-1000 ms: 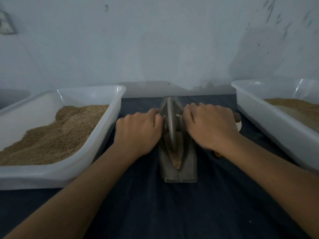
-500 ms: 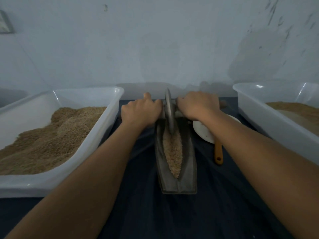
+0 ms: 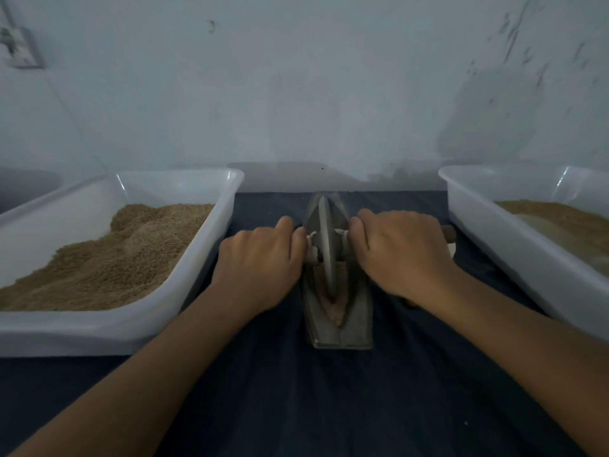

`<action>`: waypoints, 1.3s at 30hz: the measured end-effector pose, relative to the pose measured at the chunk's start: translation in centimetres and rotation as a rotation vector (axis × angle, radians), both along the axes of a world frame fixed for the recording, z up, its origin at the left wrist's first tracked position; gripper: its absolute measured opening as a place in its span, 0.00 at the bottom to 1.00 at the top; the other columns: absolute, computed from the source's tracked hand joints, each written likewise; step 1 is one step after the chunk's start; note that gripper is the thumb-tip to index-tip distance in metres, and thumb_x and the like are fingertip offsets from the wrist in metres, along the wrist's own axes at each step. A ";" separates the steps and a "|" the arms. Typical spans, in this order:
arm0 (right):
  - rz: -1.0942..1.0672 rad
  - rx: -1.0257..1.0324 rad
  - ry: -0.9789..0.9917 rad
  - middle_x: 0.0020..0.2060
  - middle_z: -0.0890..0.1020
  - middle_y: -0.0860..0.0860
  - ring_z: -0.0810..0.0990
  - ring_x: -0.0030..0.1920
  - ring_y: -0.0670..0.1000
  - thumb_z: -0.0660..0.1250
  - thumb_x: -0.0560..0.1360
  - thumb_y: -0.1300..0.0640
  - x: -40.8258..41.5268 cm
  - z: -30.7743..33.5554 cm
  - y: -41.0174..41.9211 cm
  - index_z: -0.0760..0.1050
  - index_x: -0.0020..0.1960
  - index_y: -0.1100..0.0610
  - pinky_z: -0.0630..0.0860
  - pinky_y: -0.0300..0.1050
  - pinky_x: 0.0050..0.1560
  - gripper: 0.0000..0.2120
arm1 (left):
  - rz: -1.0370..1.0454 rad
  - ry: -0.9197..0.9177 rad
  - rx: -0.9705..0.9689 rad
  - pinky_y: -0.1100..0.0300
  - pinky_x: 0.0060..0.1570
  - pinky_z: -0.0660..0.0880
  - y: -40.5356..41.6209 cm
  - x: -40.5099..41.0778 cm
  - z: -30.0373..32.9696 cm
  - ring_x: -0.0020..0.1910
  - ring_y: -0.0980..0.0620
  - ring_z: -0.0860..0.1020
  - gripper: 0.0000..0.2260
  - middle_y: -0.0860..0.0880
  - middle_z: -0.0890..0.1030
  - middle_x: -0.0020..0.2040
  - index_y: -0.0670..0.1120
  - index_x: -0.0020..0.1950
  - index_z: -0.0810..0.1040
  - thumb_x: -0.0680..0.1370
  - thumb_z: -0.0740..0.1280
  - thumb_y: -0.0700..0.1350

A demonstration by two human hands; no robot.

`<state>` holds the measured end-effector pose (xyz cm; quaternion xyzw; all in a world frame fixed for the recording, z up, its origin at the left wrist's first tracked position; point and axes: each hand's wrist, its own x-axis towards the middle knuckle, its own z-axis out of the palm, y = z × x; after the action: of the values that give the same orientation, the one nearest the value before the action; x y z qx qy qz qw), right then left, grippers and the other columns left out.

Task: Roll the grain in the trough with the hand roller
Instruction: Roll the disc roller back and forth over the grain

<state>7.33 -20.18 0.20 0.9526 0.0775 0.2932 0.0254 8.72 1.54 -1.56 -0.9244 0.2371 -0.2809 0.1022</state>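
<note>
A grey boat-shaped metal trough (image 3: 357, 328) lies lengthwise on the dark cloth between my arms. Tan grain (image 3: 339, 308) shows in its groove near the close end. The hand roller (image 3: 325, 245), a thin grey disc on a wooden axle, stands upright in the groove about mid-trough. My left hand (image 3: 260, 265) grips the axle on the disc's left side. My right hand (image 3: 402, 255) grips it on the right, and the axle's brown end sticks out past my knuckles.
A white plastic tub (image 3: 211, 255) heaped with tan grain sits at the left. Another white tub (image 3: 487, 245) with grain sits at the right. A pale wall stands close behind. A white dish is mostly hidden under my right hand.
Both hands have pulled the roller back toward me from the trough's far end to its middle. It now covers most of the grain and hides the dish and the orange handle.
</note>
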 end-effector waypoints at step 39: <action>-0.033 0.069 0.133 0.33 0.70 0.51 0.66 0.32 0.52 0.51 0.84 0.52 8.0 -0.4 -1.8 0.63 0.36 0.51 0.62 0.48 0.35 0.18 | 0.090 -0.102 0.054 0.55 0.32 0.63 -2.9 6.5 1.3 0.35 0.45 0.74 0.11 0.47 0.76 0.40 0.48 0.46 0.68 0.82 0.48 0.43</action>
<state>15.33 -21.98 -0.22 0.9714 0.0533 0.2313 -0.0082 15.23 -1.33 -0.28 -0.9155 0.1974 -0.3160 0.1517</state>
